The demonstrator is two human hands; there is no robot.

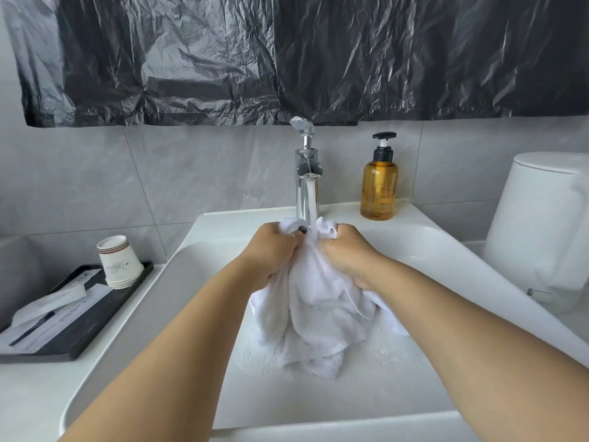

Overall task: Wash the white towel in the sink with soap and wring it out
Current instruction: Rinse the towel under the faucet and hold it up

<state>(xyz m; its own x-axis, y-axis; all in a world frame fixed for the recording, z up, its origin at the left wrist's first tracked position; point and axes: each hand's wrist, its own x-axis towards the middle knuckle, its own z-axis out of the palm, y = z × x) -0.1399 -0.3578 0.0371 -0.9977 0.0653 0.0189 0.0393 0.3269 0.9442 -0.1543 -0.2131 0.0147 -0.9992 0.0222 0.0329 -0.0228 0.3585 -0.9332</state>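
Soft wet white terry cloth towel (322, 311), glossy smooth white sink (446, 250), polished chrome metal tap (306, 173), translucent amber plastic soap bottle (379, 186), crinkled shiny black plastic sheet (287, 59), paper cups (119, 261), matt black tray (79, 339).

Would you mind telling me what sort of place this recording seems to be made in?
Most likely a bathroom, perhaps a hotel's. A white sink with a chrome tap running stands against grey wall tiles, an amber pump bottle sits on its rim, and a black tray holds stacked paper cups and wrapped sachets.
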